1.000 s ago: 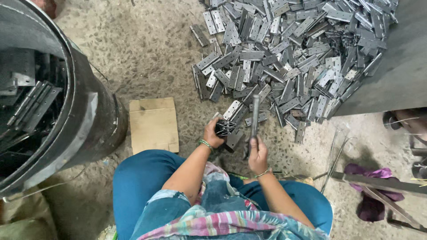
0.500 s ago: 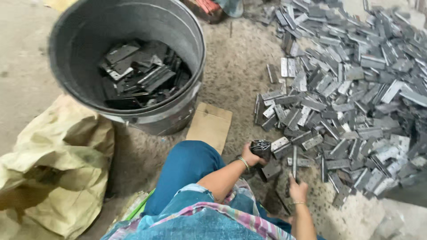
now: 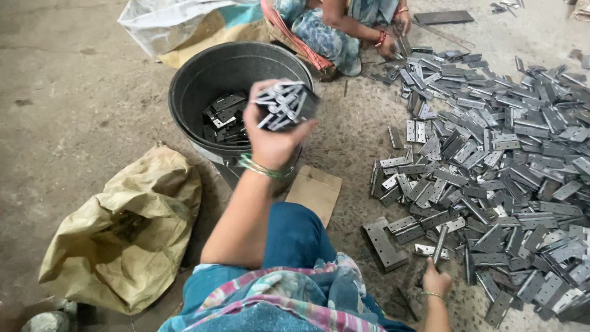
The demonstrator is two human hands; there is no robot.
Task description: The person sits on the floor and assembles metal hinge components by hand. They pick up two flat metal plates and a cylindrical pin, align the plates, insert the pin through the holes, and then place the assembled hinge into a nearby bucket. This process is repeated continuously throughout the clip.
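Now left hand grips grey hinge stack.

This is a workshop where people work sitting on the ground. The floor is bare, rough and grey, with dust and small stones on it. A very big heap of metal hinges lies spread out on it, far more than a home would ever have. A black bucket holds more of the same hinges. Sacks lie around, a tan sack near the bucket and a white sack farther back. Another person sits on the floor across the heap, close to the same hinges. A flat piece of cardboard lies on the floor too.
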